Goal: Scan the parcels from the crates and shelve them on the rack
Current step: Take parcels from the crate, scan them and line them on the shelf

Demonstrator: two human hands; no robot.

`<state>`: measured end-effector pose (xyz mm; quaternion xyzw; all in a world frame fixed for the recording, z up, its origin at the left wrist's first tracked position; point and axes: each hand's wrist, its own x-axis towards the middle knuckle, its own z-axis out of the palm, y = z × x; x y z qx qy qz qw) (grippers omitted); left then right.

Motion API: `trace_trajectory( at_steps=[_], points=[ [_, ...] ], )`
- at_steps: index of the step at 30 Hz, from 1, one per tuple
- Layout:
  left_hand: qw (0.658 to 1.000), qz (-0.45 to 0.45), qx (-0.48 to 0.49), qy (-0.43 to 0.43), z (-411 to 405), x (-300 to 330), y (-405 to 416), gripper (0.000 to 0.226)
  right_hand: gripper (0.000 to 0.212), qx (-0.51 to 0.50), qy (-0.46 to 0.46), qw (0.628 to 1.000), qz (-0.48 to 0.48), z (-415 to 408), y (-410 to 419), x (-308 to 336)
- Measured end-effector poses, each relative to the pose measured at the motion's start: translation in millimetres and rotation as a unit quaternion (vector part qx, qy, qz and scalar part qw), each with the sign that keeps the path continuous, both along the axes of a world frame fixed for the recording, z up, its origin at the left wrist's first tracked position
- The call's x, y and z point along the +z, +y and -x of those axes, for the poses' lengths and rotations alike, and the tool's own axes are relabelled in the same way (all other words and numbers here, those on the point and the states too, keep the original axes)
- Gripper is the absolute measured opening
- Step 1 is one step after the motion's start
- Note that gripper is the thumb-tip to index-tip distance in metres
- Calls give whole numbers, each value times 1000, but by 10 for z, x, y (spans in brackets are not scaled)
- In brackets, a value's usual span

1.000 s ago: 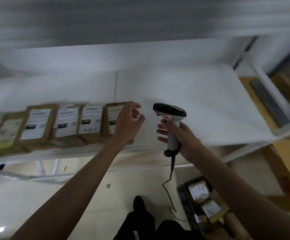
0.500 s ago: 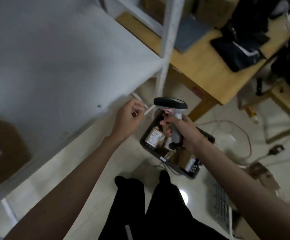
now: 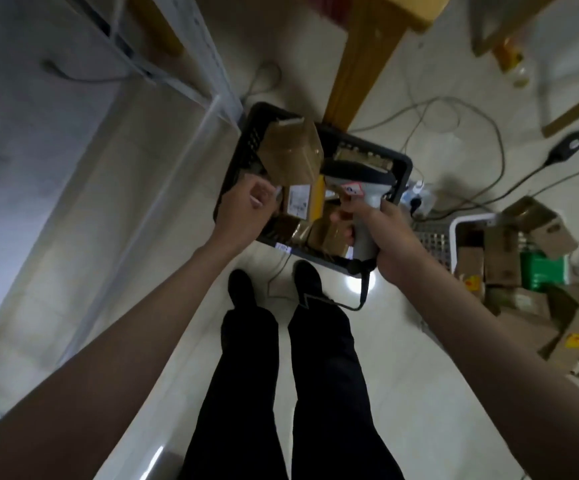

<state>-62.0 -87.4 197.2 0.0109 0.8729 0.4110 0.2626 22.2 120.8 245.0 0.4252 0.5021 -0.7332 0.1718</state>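
Note:
A black plastic crate [image 3: 400,168] stands on the floor in front of my feet, filled with brown parcels. One large taped cardboard parcel [image 3: 291,150] sticks up at its far left, and a smaller parcel with a white label [image 3: 298,202] lies below it. My left hand [image 3: 246,209] hovers over the crate's left side, fingers loosely curled, holding nothing. My right hand [image 3: 385,237] grips the grey handle of the barcode scanner [image 3: 360,188], whose dark head points left over the crate. The white rack [image 3: 73,133] fills the left of the view.
A second, white crate [image 3: 457,226] of cardboard boxes and a green packet [image 3: 540,271] stands on the floor at the right. A wooden table leg [image 3: 360,57] rises behind the black crate. Loose cables [image 3: 489,133] trail across the floor; the scanner cord [image 3: 360,296] hangs by my feet.
My view swung from the rack's shelf of parcels down to the floor crate. My left hand left the shelved parcel and came down over the crate; the scanner stayed in my right hand.

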Motion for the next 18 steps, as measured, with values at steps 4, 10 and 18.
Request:
trace_trajectory(
  at_steps=[4, 10, 18],
  points=[
    [998, 7, 23, -52, 172, -728, 172, 10, 17, -9, -37, 999, 2, 123, 100, -716],
    [991, -3, 67, -119, 447, -1559, 217, 28, 20, -2, -66, 998, -22, 443, 128, -1553],
    [970, -65, 131, -193, 1010, -2145, 251, 15, 25, -39, -87, 995, 8, 1021, 63, -2205]
  ],
)
